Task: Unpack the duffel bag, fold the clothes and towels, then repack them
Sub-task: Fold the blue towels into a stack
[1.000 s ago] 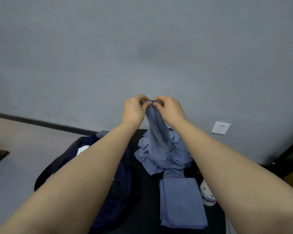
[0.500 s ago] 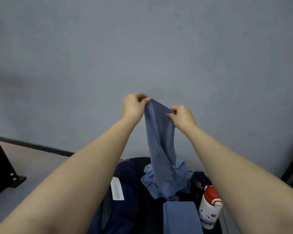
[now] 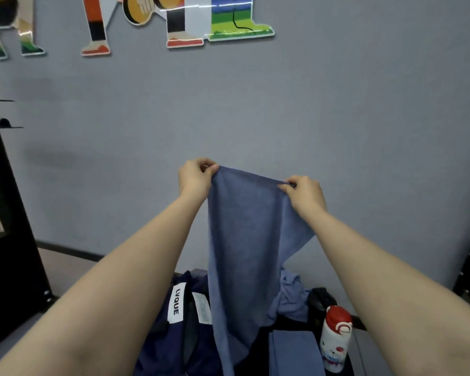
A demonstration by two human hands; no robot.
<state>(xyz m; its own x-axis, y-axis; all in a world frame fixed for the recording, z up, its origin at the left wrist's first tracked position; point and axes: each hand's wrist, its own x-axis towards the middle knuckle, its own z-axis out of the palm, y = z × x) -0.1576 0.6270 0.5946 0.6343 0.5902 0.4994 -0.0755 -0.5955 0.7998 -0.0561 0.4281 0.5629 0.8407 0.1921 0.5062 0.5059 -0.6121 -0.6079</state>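
While a blue towel (image 3: pixel 250 240) hangs at chest height before a grey wall (image 3: pixel 337 118), a person pinches its top edge at two points, the left hand (image 3: pixel 194 177) closed on one corner and the right hand (image 3: pixel 304 192) closed on the edge further along. Each grip is a thumb-and-finger pinch on the cloth. The step appears to be opening the towel out for folding; done well, it calls for drawing the hands wider until the top edge runs taut and level, since the right side is bunched and the lower part hangs twisted. Below, the hem trails onto a navy duffel bag (image 3: pixel 174 335) with white labels, just beside a crumpled blue garment (image 3: pixel 291 299). A folded blue towel (image 3: pixel 293 354) lies on the dark desk (image 3: pixel 263 348), next to a red-capped white bottle (image 3: pixel 335 339). That bottle stands upright close to the hanging cloth and could be knocked over.
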